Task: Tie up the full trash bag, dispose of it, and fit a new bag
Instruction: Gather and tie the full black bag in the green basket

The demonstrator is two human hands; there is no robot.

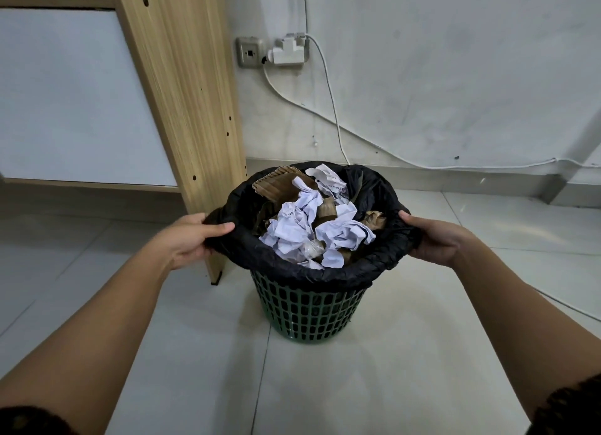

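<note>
A green lattice waste basket (307, 314) stands on the tiled floor, lined with a black trash bag (325, 272) whose edge is folded over the rim. The bag is heaped with crumpled white paper (299, 226) and brown cardboard pieces (274, 184). My left hand (192, 239) grips the bag's edge on the left side of the rim, thumb on top. My right hand (435, 239) grips the bag's edge on the right side. Both arms reach in from the bottom corners.
A light wooden furniture leg (192, 125) stands just left of the basket, touching the floor by my left hand. On the white wall behind, a socket with a plugged adapter (286, 52) feeds white cables (331, 109) down to the floor. Pale tiles surround the basket.
</note>
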